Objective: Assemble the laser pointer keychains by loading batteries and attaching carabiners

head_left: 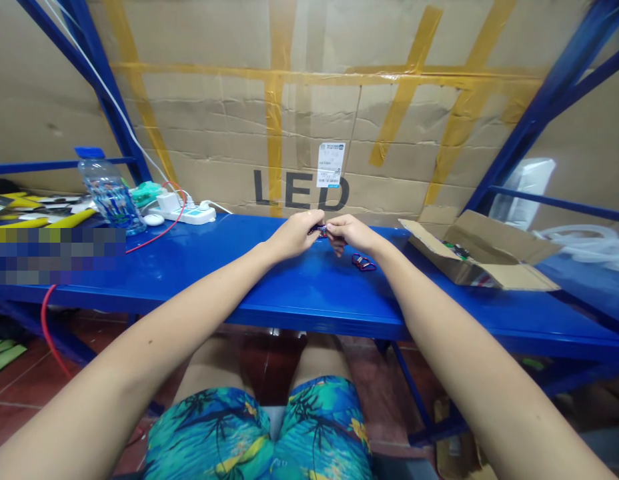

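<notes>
My left hand (300,233) and my right hand (350,233) meet above the far half of the blue table. Between their fingertips is a small metallic-coloured carabiner (321,230), with red and dark blue showing; the fingers cover most of it. The left hand is closed around its left side, while the right thumb and forefinger pinch its right side. A pair of red and blue carabiners (363,262) lies on the table just below my right wrist.
An open cardboard box (482,250) with small dark and green items stands at the right. On the left are a water bottle (109,190), a white power strip (192,213) and a red cable (162,235). A large carton (214,127) rises behind the blue table (309,303).
</notes>
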